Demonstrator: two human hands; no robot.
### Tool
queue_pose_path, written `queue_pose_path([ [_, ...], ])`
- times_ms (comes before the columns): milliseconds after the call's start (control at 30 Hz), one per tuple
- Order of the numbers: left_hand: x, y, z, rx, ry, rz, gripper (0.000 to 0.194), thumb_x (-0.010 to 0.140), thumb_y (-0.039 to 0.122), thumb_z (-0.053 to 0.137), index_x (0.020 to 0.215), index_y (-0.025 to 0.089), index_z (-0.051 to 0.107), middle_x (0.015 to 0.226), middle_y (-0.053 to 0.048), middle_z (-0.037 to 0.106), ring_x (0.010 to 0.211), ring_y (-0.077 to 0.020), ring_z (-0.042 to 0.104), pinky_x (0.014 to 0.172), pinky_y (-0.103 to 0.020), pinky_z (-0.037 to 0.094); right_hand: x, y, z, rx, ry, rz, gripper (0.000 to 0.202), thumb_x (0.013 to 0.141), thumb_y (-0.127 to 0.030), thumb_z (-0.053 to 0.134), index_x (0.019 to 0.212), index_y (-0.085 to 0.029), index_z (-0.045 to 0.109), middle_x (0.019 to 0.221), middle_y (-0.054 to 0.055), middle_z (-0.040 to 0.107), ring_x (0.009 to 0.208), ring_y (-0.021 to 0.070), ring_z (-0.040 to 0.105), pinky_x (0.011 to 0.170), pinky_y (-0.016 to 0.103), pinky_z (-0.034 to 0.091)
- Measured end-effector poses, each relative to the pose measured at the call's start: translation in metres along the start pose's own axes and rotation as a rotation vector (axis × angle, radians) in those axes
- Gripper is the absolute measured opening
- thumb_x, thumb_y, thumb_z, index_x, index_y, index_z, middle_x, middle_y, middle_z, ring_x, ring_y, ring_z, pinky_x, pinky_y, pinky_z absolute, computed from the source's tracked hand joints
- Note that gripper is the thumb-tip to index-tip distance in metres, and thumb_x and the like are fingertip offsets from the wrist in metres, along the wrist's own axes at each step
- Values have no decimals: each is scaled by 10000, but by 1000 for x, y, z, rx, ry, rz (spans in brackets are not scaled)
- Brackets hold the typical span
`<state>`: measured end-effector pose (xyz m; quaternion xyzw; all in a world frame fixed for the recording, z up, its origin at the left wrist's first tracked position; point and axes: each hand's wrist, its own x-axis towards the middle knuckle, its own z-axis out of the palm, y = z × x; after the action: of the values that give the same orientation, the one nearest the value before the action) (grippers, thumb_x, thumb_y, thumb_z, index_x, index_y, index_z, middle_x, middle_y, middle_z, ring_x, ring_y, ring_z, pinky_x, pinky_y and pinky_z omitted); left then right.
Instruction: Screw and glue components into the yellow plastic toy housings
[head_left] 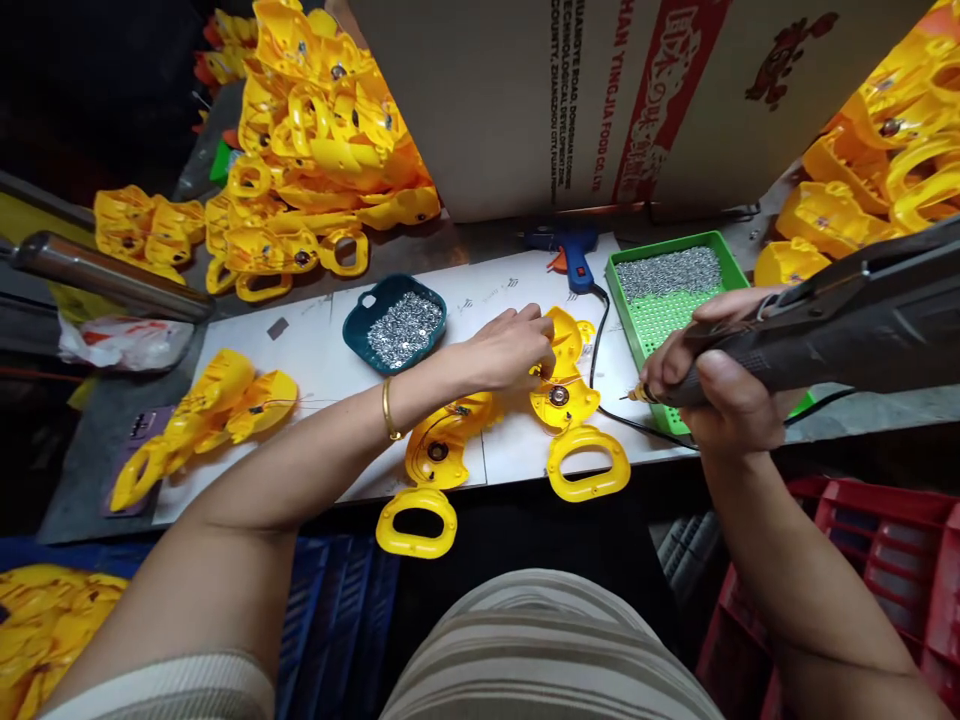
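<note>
Though sideways, "YINGJIA FOOD" [606, 100] on carton [487, 110]

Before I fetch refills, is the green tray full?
The green tray is partly full: metal parts cover its far end; perforated floor shows nearer.

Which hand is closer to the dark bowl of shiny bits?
Left. The left hand is right of the dark bowl, at a yellow shell; the right hand is farther right, holding a dark power tool.
</note>
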<state>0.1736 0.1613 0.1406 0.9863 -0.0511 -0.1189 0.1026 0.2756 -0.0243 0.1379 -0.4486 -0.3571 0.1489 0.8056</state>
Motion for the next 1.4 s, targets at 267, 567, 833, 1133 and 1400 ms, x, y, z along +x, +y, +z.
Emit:
queue_pose_path([
  [267,-6,-5,26,-230,432,43,145,906,253,567,884,197,699,796,-39,685,745,-146,584,679,-280,458,4,-9,-12,73,57,-51,215,726,-291,715,912,-220,635,486,-53,451,365,140,455,347,308,381],
  [567,-5,13,67,-96,696,-81,159,933,214,510,892,165,655,784,-43,714,678,-129,634,624,-242,478,7,10,-14,19,-10,-63,238,758,-359,697,946,-269,582,526,-54,516,382,132,487,376,304,437],
  [833,1,9,63,-9,774,-81,91,899,158,530,857,145,610,958,-115,680,853,-183,616,682,-279,476,6,-10,-21,57,13,-62,218,750,-324,695,931,-246,600,492,-63,475,370,130,474,386,305,447],
  [1133,7,4,69,-90,612,-34,65,926,133,470,903,170,518,757,7,672,612,-107,578,659,-273,390,5,-25,-36,39,107,-22,238,712,-322,707,912,-238,607,513,-54,519,407,137,491,393,304,450],
  [1400,-2,13,74,-101,676,-3,85,911,163,540,838,181,579,662,41,655,553,-92,562,640,-261,405,-3,-37,-46,-5,84,-68,242,715,-287,686,944,-229,633,524,-36,531,427,161,501,425,350,466],
])
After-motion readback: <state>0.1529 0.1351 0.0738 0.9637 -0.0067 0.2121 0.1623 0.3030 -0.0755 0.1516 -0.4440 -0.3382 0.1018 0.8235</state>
